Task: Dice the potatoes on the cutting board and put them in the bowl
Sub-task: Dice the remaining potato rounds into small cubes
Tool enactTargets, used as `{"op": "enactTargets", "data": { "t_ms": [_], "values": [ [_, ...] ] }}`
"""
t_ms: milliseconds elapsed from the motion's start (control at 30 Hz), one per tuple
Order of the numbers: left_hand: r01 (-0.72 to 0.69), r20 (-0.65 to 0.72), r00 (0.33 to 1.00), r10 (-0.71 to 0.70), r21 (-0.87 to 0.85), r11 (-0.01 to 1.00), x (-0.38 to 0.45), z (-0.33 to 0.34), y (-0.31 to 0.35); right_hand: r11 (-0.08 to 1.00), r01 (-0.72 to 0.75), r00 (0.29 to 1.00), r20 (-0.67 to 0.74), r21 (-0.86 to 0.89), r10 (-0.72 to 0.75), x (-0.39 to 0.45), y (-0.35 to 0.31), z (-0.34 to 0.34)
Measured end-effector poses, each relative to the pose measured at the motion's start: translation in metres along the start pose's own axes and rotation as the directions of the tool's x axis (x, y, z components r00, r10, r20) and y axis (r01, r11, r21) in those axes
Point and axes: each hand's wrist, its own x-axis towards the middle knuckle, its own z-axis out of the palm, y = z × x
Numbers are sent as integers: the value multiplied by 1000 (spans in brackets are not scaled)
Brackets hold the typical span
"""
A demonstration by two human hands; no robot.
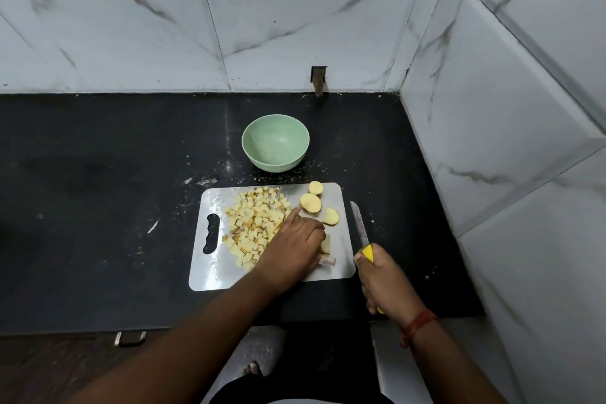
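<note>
A steel cutting board lies on the black counter. A heap of diced potato covers its left and middle. Three round potato slices lie at its far right corner. My left hand rests on the board, its forefinger stretched to the nearest slice, its other fingers over a potato piece. My right hand grips a yellow-handled knife, blade pointing away, just off the board's right edge. The green bowl stands empty behind the board.
White marble-tiled walls close the counter at the back and on the right. The counter stretches far to the left. A small wall opening sits behind the bowl. A drawer handle shows below the front edge.
</note>
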Motion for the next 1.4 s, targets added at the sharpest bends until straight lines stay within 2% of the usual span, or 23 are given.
{"op": "enactTargets", "data": {
  "t_ms": [167, 300, 500, 667, 800, 1067, 1400],
  "values": [
    [-40, 78, 997, 28, 147, 988, -24, -1, -10, 1000, -9, 1000, 21, -29, 10, -1, 4, 8],
    [-99, 101, 991, 82, 182, 978, -36, -2, -3, 995, -34, 999, 21, -89, 36, -2, 10, 13],
    [-103, 94, 992, 85, 200, 974, -33, -1, 5, 944, 9, 1000, -11, -329, -13, -6, 13, 17],
    [-126, 91, 990, 109, 217, 968, -32, 2, 5, 849, 78, 993, -38, -522, -115, -8, 13, 19],
    [-132, 94, 989, 114, 225, 965, -32, 2, 2, 785, 70, 995, -18, -616, -103, -8, 9, 23],
    [-165, 122, 982, 142, 212, 963, -33, 1, 0, 687, -37, 999, -23, -725, 30, 5, 2, 40],
    [-154, 129, 984, 127, 225, 962, -36, 5, 0, 689, -31, 998, 21, -724, 66, -5, 7, 41]
  ]
}}
